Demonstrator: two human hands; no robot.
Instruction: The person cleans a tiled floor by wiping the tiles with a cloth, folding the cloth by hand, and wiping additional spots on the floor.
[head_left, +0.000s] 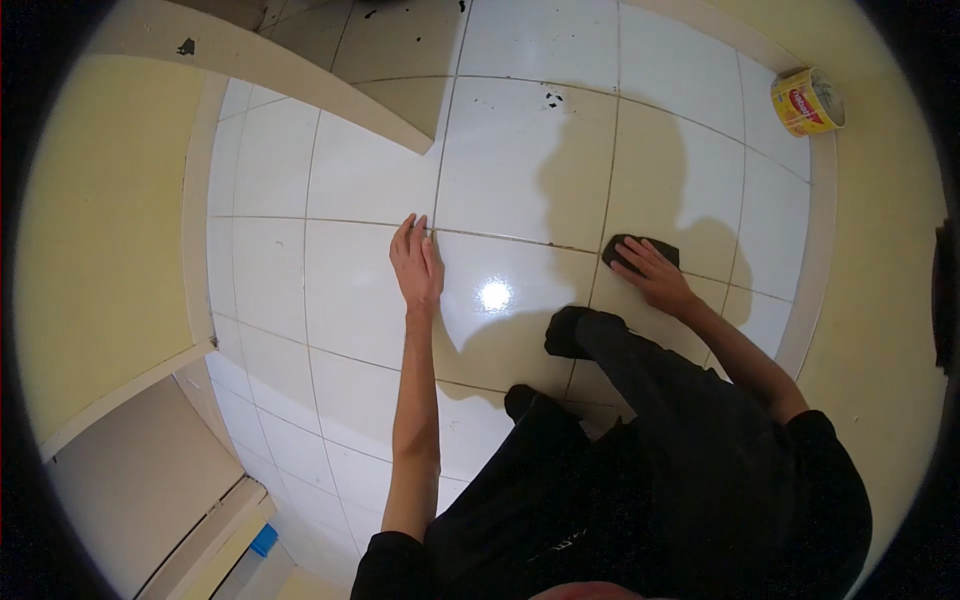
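Note:
Out over the white tiled floor (370, 265), my left hand (415, 263) has its fingers loosely extended and holds nothing. To the right, my right hand (652, 277) lies on a dark folded cloth (661, 249), fingers stretched across it and pressing it to the tiles. The cloth's far edge shows past the fingertips; the rest is under the palm. My knees and feet, in black clothing, are just below that hand.
A yellow tub (802, 104) with a red label stands by the right wall. Dark specks (553, 100) mark the tiles ahead. A cream wall end (400, 130) juts in from the upper left. At lower left is an open doorway or recess with a blue object (264, 540).

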